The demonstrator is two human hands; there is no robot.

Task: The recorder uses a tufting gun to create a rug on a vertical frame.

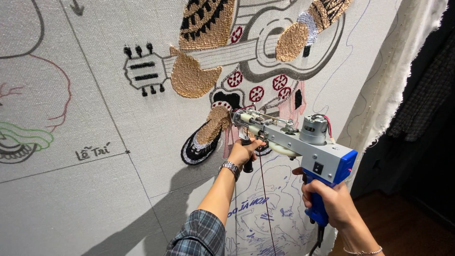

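The right hand [334, 199] is wrapping all its fingers tightly around the blue rear handle of the tufting gun [294, 140]. Further along the gun, the left hand [244, 151], wearing a metal wristwatch [231, 167], is clenching the black front grip below the barrel. Beyond the gun's tip, its needle is pressing against the grey backing cloth [118, 189], just beside the tufted shoe [204, 137] and below the tufted guitar [265, 42].
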